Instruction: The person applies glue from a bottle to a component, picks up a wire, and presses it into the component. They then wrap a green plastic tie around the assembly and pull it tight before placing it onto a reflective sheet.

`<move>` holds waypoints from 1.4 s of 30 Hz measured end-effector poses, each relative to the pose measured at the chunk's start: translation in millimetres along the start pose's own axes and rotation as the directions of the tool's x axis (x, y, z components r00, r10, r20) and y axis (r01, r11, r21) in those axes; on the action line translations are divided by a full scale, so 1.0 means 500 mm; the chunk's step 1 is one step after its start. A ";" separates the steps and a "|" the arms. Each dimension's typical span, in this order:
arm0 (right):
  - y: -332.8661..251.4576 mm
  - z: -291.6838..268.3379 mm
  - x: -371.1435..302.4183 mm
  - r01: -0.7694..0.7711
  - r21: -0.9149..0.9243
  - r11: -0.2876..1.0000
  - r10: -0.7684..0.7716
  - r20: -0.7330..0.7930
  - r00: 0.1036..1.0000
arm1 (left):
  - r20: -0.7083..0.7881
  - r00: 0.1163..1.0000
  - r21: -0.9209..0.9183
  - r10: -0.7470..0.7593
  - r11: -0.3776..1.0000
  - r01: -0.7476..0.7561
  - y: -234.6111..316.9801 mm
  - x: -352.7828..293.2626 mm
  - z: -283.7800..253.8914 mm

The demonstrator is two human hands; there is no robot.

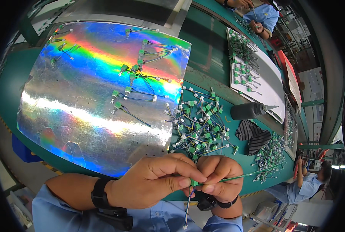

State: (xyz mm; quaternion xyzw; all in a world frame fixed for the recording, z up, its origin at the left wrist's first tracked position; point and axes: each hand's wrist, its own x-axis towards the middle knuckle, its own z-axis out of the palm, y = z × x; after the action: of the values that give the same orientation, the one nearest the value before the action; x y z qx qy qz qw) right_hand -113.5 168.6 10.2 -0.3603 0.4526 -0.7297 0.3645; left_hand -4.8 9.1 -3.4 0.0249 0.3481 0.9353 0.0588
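Close to my body, my left hand (151, 178) pinches a small green circuit board (194, 183) between thumb and fingertips. Thin wires (188, 203) hang from the board and end in a white connector (185, 227). My right hand (222, 174) meets the left at the board, its fingers closed around a long thin green stick (253, 174) that sticks out to the right. Whether the stick's tip touches the board is hidden by my fingers. Just beyond my hands lies a heap of similar wired green boards (203, 123).
A shiny rainbow-silver sheet (83, 89) carries several wired boards. At right are a dark bottle (249, 111) with a nozzle, a striped cloth (254, 136), another heap of boards (271, 156) and a white sheet (263, 89) with boards. Two people in blue shirts work nearby.
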 end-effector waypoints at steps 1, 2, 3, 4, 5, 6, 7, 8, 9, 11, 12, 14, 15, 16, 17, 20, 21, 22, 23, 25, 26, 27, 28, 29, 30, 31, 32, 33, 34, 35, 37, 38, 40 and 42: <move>0.000 -0.001 0.000 0.000 -0.006 1.000 0.000 0.003 1.000 | 0.000 1.000 -0.004 0.002 1.000 -0.002 -0.001 0.000 0.000; 0.000 -0.001 0.000 0.000 -0.012 1.000 0.000 0.007 1.000 | 0.000 1.000 -0.004 0.003 1.000 -0.003 0.000 0.000 0.000; 0.000 -0.001 0.000 0.000 -0.019 1.000 0.001 0.011 1.000 | 0.004 1.000 0.009 0.005 1.000 -0.005 0.002 0.001 -0.001; 0.000 -0.001 0.000 0.000 -0.020 1.000 0.000 0.011 1.000 | 0.008 1.000 0.023 0.008 1.000 -0.008 0.004 0.002 -0.001; 0.002 0.000 -0.001 0.003 0.011 1.000 -0.003 -0.002 1.000 | 0.012 1.000 0.036 0.011 0.999 -0.012 0.005 0.002 -0.001; 0.004 0.002 -0.001 0.006 0.042 0.999 -0.005 -0.013 1.000 | 0.011 1.000 0.037 0.013 0.999 -0.013 0.006 0.002 -0.001; 0.005 0.004 -0.002 0.009 0.074 0.997 -0.008 -0.024 1.000 | 0.013 1.000 0.021 0.016 1.000 -0.016 0.006 0.001 -0.001; 0.006 0.005 -0.002 0.009 0.073 0.997 -0.007 -0.022 1.000 | 0.015 1.000 0.006 0.019 1.000 -0.019 0.007 0.001 -0.001; 0.006 0.007 -0.003 0.000 0.106 0.994 0.005 -0.045 0.999 | 0.016 1.000 -0.010 0.022 1.000 -0.022 0.007 0.001 -0.001; 0.005 0.011 -0.004 -0.017 0.170 0.985 0.033 -0.090 0.995 | 0.013 1.000 -0.033 0.016 0.999 -0.015 0.007 0.001 -0.001; 0.004 0.013 -0.004 -0.018 0.169 0.985 0.033 -0.090 0.995 | 0.011 1.000 -0.056 0.008 0.998 -0.007 0.006 0.002 0.000; 0.003 0.017 -0.005 -0.002 0.089 0.996 0.012 -0.107 0.994 | 0.009 1.000 -0.078 -0.001 0.997 0.002 0.005 0.003 0.001; 0.003 0.017 -0.005 0.006 0.049 0.999 0.000 -0.116 0.993 | 0.000 1.000 -0.089 -0.007 0.996 0.007 0.005 0.003 0.001; 0.003 0.016 -0.005 0.007 0.050 0.999 -0.001 -0.117 0.993 | -0.010 1.000 -0.100 -0.014 0.995 0.013 0.004 0.003 0.001; 0.002 0.014 -0.005 -0.002 0.048 0.999 0.007 -0.096 0.995 | -0.019 1.000 -0.111 -0.022 0.994 0.020 0.004 0.003 0.001; 0.001 0.008 -0.002 -0.016 0.045 0.999 0.019 -0.056 0.998 | -0.013 1.000 -0.030 0.012 0.999 -0.013 0.003 0.000 -0.001; 0.001 0.004 -0.001 -0.015 0.031 0.999 0.016 -0.029 0.999 | -0.008 0.999 0.009 0.031 0.999 -0.031 0.002 0.000 -0.001; 0.000 0.002 0.000 -0.013 0.017 1.000 0.013 -0.003 1.000 | -0.005 1.000 0.011 0.028 1.000 -0.028 0.002 0.001 -0.001; -0.001 0.000 0.001 -0.010 0.003 1.000 0.010 0.023 1.000 | 0.002 0.999 0.021 0.033 0.999 -0.033 0.002 0.002 -0.001; -0.002 0.000 -0.001 -0.004 -0.007 1.000 0.004 0.026 1.000 | 0.018 0.999 0.044 0.039 0.998 -0.040 0.002 0.004 -0.001; -0.001 0.000 0.000 0.000 -0.015 1.000 0.001 0.032 0.999 | 0.021 0.999 0.050 0.033 0.998 -0.034 0.001 0.004 -0.002; 0.001 0.001 0.000 0.005 -0.023 1.000 -0.004 0.037 0.999 | 0.010 0.999 0.023 0.037 0.999 -0.038 0.000 0.003 -0.003; 0.002 0.000 0.000 0.010 -0.030 0.999 -0.009 0.041 0.999 | -0.001 0.999 -0.004 0.040 0.999 -0.040 -0.002 0.002 -0.003; 0.002 0.000 0.001 0.017 -0.037 0.999 -0.015 0.044 0.999 | -0.013 0.999 -0.029 0.041 0.999 -0.042 -0.004 0.002 -0.002; 0.002 -0.001 0.001 0.024 -0.043 0.999 -0.022 0.046 0.999 | -0.008 0.999 -0.020 0.031 0.999 -0.031 -0.006 0.002 -0.001; 0.002 0.000 0.003 0.033 -0.049 0.998 -0.030 0.046 0.998 | -0.015 0.999 -0.052 0.041 0.998 -0.042 -0.006 0.003 -0.001; 0.003 0.000 0.004 0.041 -0.054 0.998 -0.039 0.045 0.998 | -0.023 0.998 -0.082 0.051 0.995 -0.053 -0.007 0.003 -0.002; 0.001 0.000 0.003 0.054 -0.061 0.997 -0.052 0.044 0.998 | -0.028 0.998 -0.110 0.060 0.992 -0.063 -0.008 0.005 0.001; 0.000 0.000 0.002 0.068 -0.068 0.995 -0.065 0.043 0.997 | -0.019 0.999 -0.097 0.047 0.994 -0.048 -0.010 0.005 0.001; 0.000 0.000 0.000 0.081 -0.074 0.994 -0.078 0.041 0.996 | 0.010 0.999 -0.120 0.040 0.992 -0.039 -0.010 0.005 -0.001; 0.000 -0.001 0.001 0.098 -0.086 0.991 -0.095 0.042 0.995 | 0.059 0.998 -0.172 0.032 0.985 -0.022 -0.011 0.007 -0.007; 0.002 0.000 0.001 0.106 -0.090 0.990 -0.103 0.040 0.994 | 0.063 0.998 -0.161 0.017 0.987 -0.006 -0.012 0.007 -0.008; 0.003 -0.001 0.002 0.124 -0.098 0.987 -0.120 0.037 0.992 | 0.048 0.999 -0.160 0.025 0.987 -0.017 -0.013 0.007 -0.010; 0.002 -0.001 0.002 0.139 -0.108 0.985 -0.135 0.036 0.990 | 0.043 0.999 -0.150 0.017 0.989 -0.010 -0.015 0.007 -0.010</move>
State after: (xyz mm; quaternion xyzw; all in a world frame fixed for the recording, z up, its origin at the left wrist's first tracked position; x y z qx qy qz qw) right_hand -114.3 167.7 9.2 -0.4204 0.4610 -0.7218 0.2995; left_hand -7.8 12.1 -12.0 0.0433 0.2753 0.9584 0.0619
